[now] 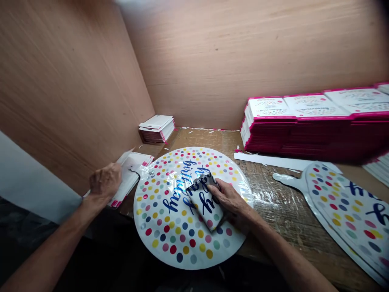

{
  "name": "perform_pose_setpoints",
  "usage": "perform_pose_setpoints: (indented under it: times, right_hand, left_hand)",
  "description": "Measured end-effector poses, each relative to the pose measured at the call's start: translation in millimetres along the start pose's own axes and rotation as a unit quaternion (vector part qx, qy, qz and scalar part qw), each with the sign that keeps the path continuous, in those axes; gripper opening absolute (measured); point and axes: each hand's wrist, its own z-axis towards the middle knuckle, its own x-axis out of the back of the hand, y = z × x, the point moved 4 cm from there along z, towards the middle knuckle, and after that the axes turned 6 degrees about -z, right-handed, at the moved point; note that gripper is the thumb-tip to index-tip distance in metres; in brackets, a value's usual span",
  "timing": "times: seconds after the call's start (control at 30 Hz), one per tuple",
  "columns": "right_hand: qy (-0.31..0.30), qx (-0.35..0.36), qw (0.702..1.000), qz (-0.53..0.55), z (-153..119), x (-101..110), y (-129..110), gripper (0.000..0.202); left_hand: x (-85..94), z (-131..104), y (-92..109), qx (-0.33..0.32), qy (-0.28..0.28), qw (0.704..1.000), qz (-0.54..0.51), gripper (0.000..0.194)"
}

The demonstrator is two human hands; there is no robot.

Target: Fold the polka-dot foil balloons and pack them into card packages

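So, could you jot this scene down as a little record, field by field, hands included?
Left hand: at the left stack of white packets; whether it grips one is unclear
Right hand: holding a folded piece with dark blue lettering
Beneath the folded piece: round dotted sheet, "birthday" readable
Right side: more dotted sheets, overlapping
Back left corner: small stack, pink-marked edges
Back right: pink-edged packets, piled in a row
Surface: brown worktop, shiny in places

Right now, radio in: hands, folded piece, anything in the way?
Left hand at white packet stack, grip unclear. Right hand holding folded printed piece. In the way: it covers some lettering on flat dotted balloon.
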Motion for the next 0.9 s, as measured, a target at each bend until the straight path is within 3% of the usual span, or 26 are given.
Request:
perform_pose_setpoints:
  times: [0.07,0.13,0.2,0.27,0.33,0.43,0.6,0.67,0.77,0.9]
  right_hand:
    - [-0.017,0.005,1.0,-0.015,-7,10,2,0.035]
    - [-0.059,0.01,0.998,-0.018,-17,21,3,0.033]
    - [-0.094,0.008,0.995,-0.027,-29,32,4,0.03]
    - [-0.114,0.007,0.992,-0.06,-42,41,3,0.028]
    - [-0.11,0.008,0.988,-0.112,-52,47,1,0.026]
    - [-0.084,0.015,0.983,-0.164,-58,50,-7,0.025]
    - [-0.095,0.022,0.98,-0.176,-28,40,-16,0.038]
    - [-0.073,0.026,0.978,-0.194,-6,36,-15,0.037]
    - [-0.012,0.04,0.974,-0.222,23,28,-9,0.025]
    - [0.028,0.05,0.966,-0.254,38,15,3,0.06]
  left_hand:
    - [8.9,-8,21,-0.056,0.089,0.994,-0.039,0.037]
    - [4.3,-18,51,-0.166,0.149,0.969,-0.108,0.034]
    - [-13.0,-27,81,-0.27,0.127,0.939,-0.17,0.035]
    - [-33.6,-34,106,-0.321,0.06,0.922,-0.209,0.038]
    - [-47.3,-39,128,-0.338,0.01,0.91,-0.239,0.039]
    - [-49.9,-43,160,-0.335,-0.016,0.897,-0.288,0.034]
    - [-42.7,-33,208,-0.316,-0.051,0.916,-0.24,0.027]
    - [-44.0,-27,219,-0.34,-0.08,0.921,-0.174,0.016]
    - [-46.6,-22,224,-0.374,-0.099,0.917,-0.095,0.027]
    - [-47.3,-21,227,-0.389,-0.095,0.913,-0.074,0.033]
